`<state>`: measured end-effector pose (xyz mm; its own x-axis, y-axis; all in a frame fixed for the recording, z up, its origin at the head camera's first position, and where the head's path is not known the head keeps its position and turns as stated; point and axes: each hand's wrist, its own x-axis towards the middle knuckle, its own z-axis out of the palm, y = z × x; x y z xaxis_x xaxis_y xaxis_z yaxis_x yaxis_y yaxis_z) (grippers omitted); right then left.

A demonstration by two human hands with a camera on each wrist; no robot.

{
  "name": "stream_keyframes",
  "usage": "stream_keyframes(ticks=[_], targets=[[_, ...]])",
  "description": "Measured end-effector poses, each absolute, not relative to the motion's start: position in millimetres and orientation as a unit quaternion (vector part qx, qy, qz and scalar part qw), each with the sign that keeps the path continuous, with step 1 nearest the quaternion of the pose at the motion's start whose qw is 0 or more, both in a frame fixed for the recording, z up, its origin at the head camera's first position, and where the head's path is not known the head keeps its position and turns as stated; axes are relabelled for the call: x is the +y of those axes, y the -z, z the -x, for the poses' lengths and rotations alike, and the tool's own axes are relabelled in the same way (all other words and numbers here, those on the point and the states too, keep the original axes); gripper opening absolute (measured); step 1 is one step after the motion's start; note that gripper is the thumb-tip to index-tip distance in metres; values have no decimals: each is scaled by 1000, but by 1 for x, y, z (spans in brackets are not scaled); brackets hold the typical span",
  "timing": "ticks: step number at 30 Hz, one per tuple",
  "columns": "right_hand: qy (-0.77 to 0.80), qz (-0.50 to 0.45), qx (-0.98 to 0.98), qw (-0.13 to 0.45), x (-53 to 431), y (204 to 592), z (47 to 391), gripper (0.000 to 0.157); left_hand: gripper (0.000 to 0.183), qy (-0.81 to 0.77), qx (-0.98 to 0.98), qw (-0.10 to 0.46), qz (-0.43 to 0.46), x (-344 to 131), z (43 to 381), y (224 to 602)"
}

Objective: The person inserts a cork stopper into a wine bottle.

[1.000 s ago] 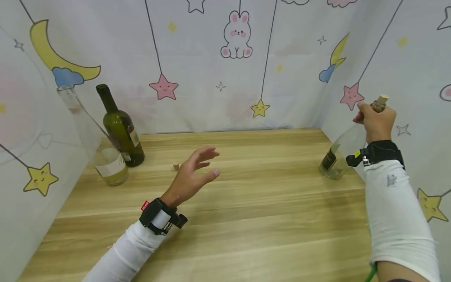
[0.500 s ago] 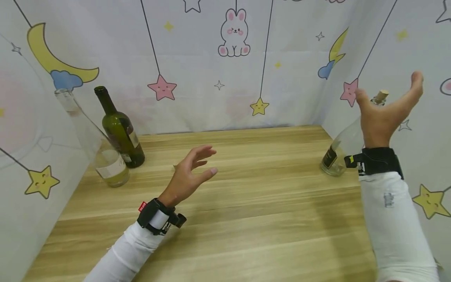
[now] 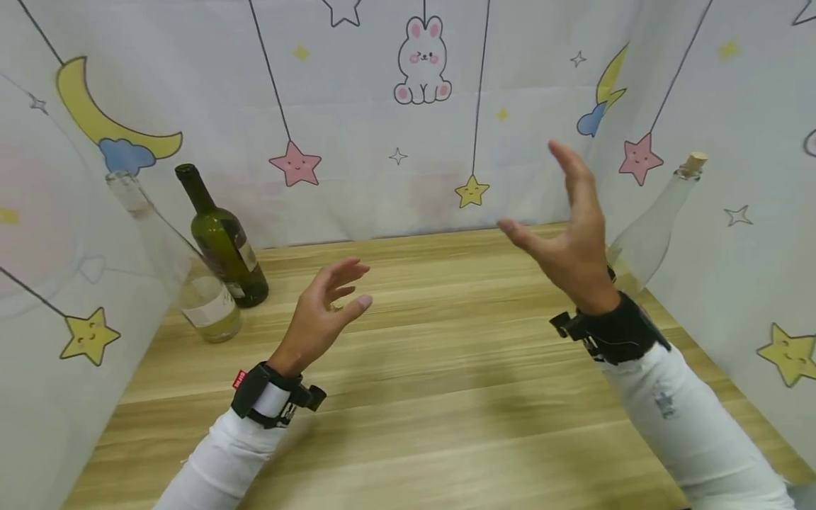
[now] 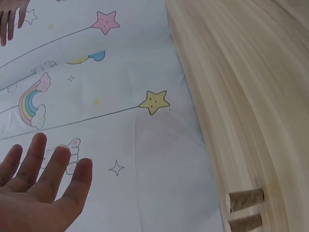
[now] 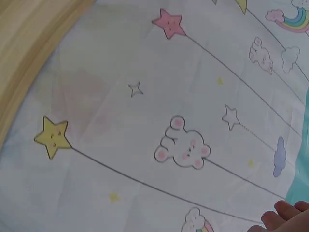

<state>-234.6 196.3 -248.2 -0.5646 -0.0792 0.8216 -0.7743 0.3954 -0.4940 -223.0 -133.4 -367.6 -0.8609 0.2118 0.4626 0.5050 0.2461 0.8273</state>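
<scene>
My right hand (image 3: 570,248) hovers over the right side of the table with its fingers spread and nothing in them. Behind its wrist stands a clear glass bottle (image 3: 656,223), a cork (image 3: 696,161) seated in its mouth; the arm hides part of the bottle's base. My left hand (image 3: 321,312) is held above the table at left of centre, fingers loosely extended, holding nothing. Two loose corks (image 4: 245,199) lie on the wood in the left wrist view, mostly hidden behind the left hand in the head view. The left wrist view also shows the left fingers (image 4: 50,179) apart.
At the back left a dark green wine bottle (image 3: 226,241) stands beside a clear bottle (image 3: 207,301) with a white label and no cork in its mouth. A patterned white cloth (image 3: 357,92) encloses the wooden table (image 3: 433,397) at the back and sides.
My right hand has let go of the corked bottle's neck and moved left, fingers spread. The bottle stays standing at the right. My left hand has shifted slightly left.
</scene>
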Motion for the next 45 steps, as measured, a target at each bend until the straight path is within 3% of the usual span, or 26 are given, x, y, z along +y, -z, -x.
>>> stream_keyframes(ticks=[5,11,20,29,37,45], targets=[[-471,-287,-782,290,181,267,228,93,54,587,-766,166,204,-155,222,357],[-468,-284,-801,244,178,284,226,96,50,606,-738,242,172,-184,221,344],[-466,-269,-816,210,173,301,227,97,39,550,-733,398,42,-226,220,324],[-459,-274,-819,210,171,303,226,96,31,538,-681,492,-76,-249,221,293],[-465,-282,-815,199,164,306,229,96,45,533,-674,475,-188,-271,227,288],[-473,-290,-810,189,156,308,230,96,63,532,-714,395,-226,-306,250,319]])
